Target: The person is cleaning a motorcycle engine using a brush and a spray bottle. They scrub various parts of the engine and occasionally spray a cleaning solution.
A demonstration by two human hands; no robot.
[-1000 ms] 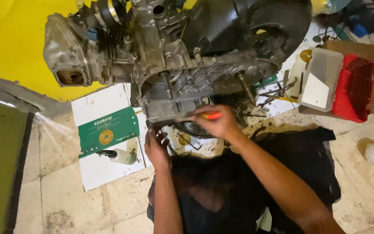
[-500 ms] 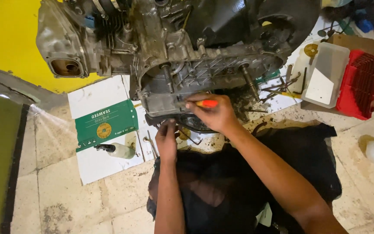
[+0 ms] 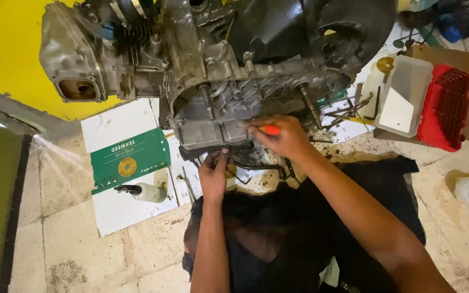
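Working an engine casing edge with a screwdriver, floor level.

Lying on its side directly ahead of both hands, long axis running left to right across the view, open casing face turned toward the body. Gripping the red-handled screwdriver in the right hand, fist clenched around the handle, shaft pointing left along the casing's lower edge; tip too small to place exactly. Reaching up from below with the left hand, fingertips pinching at a dark part under the casing rim, what is pinched not being clear. Holding both hands close to the casing, right hand nearer and touching it, forearm angling in from lower right, left forearm rising almost straight. Resting nearby on the floor: a white bottle on paper sheets, left of the left hand.
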